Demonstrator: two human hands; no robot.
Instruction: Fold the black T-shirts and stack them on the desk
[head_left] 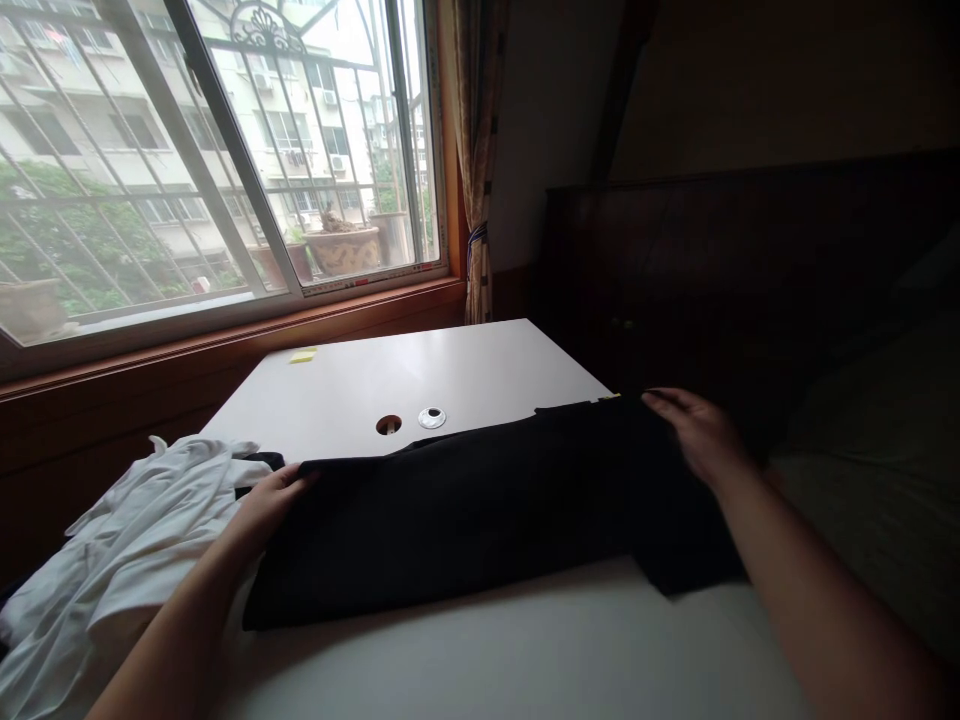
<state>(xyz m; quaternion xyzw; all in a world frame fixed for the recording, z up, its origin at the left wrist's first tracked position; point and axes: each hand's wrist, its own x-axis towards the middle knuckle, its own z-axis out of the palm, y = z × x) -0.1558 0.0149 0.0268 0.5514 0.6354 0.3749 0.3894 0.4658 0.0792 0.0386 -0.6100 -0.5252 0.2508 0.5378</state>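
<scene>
A black T-shirt (480, 510) is stretched sideways across the white table, folded lengthwise, with what looks like a short sleeve hanging at its lower right. My left hand (271, 492) pinches its upper left corner, fingers closed on the cloth. At the far upper right end, my right hand (694, 425) grips the edge between thumb and fingers. Part of the shirt beyond the right wrist is dark and hard to make out. Close beside my left forearm lies a crumpled heap of white clothing (169, 525), with a bit of black cloth behind it.
The white table (450, 370) has a round cable hole (388, 425) with a silvery disc (432, 418) beside it. Yellow sticky notes (303, 355) lie near its far left edge. A barred window (225, 150) and tied curtain (478, 200) stand behind; dark furniture (712, 260) is at right.
</scene>
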